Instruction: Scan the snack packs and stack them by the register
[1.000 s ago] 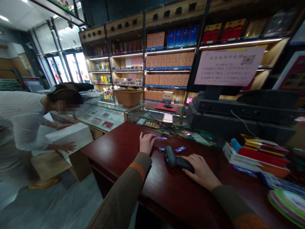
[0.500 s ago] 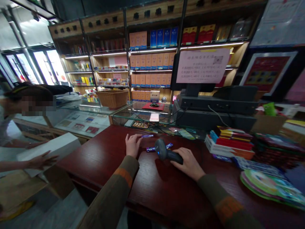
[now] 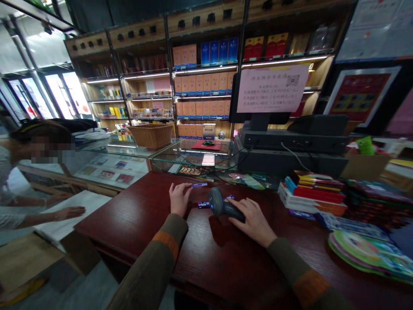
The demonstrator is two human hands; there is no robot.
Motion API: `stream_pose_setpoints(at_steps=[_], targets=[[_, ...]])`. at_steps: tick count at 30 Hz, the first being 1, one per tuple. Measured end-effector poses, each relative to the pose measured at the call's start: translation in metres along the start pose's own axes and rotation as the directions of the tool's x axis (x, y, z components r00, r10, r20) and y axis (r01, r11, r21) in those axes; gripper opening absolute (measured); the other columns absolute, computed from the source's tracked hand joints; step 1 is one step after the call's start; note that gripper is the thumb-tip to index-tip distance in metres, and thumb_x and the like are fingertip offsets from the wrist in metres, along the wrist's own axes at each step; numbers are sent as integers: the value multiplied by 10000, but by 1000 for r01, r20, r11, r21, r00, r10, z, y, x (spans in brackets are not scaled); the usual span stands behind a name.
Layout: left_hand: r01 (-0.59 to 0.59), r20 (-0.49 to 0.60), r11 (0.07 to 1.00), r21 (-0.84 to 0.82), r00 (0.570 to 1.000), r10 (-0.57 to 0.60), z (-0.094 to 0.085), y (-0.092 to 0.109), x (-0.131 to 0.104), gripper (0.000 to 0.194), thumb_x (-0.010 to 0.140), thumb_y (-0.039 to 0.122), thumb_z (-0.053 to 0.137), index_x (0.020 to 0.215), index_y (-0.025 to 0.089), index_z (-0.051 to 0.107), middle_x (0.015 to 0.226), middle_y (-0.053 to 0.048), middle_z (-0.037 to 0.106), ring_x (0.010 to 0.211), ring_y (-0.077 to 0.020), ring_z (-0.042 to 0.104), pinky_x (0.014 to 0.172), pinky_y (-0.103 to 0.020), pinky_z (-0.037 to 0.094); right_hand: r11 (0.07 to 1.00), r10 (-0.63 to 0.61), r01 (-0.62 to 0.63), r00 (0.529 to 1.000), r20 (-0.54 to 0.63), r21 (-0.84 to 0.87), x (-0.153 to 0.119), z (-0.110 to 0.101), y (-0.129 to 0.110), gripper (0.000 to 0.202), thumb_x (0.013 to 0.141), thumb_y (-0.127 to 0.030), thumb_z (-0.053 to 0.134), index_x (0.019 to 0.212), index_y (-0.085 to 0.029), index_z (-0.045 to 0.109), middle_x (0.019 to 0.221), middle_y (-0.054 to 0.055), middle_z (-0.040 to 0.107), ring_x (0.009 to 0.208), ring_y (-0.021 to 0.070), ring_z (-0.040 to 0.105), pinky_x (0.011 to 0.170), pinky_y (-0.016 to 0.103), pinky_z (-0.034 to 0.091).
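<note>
Right at the centre of the dial the right hand (image 3: pixel 253 219) is clamping around the handle of a dark scanner (image 3: pixel 222 206), its head pointing to ten o'clock, a small blue light showing, and the head apparently riding above the dark red worktop (image 3: pixel 206 267). Over at nine o'clock the left hand (image 3: pixel 179 200) is curling, fingertips meeting the near end of a purple packet (image 3: pixel 199 185) at ten o'clock from the scanner; whether that grip is pinching or merely touching, I cannot tell. A second packet (image 3: pixel 204 205) is lying at nine, just beside the scanner head, and a third packet (image 3: pixel 230 197) is peeking out at one, partly hidden. So how far along are we? Things are looking mid-course: the scanner is up in hand, one packet is getting the left hand's attention, and two are lying free of either hand. Which of them are finished with, nothing here is showing; the monitor (image 3: pixel 241 118) at one o'clock is presenting only a pink sign (image 3: pixel 271 88). At three, a stack of boxes (image 3: pixel 312 196) is sitting apart, neither hand touching it.
</note>
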State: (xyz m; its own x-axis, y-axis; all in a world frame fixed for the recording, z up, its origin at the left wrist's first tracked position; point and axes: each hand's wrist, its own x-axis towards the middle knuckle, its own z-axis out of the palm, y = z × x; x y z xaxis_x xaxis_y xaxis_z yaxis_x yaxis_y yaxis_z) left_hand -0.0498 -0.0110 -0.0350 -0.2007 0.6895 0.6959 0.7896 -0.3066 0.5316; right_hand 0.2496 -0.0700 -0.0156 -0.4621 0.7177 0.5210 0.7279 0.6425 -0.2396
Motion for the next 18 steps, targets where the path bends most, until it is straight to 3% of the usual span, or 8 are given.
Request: stream_pose_setpoints(at_steps=[10,18], targets=[[24,-18,999,-37,1000,-25,2,1,2,106,909,303,601,977,280,679,1055,-2,771,1047,-205,689,1202,-508,240,999,17,-21,996,84,45,7,0,-16,540,882,-337,649,1407,-295,525,1206,76,673,1161,253,604,1163,559,269],[30,-3,999,-35,1000,-30,1,1,4,116,911,312,603,994,287,681,1074,-3,767,1070,-204,680,1203,-517,239,998,19,-24,995,97,53,10,0,-18,480,880,-361,644,1349,-299,565,1227,75,681,1159,261,614,1156,563,278]])
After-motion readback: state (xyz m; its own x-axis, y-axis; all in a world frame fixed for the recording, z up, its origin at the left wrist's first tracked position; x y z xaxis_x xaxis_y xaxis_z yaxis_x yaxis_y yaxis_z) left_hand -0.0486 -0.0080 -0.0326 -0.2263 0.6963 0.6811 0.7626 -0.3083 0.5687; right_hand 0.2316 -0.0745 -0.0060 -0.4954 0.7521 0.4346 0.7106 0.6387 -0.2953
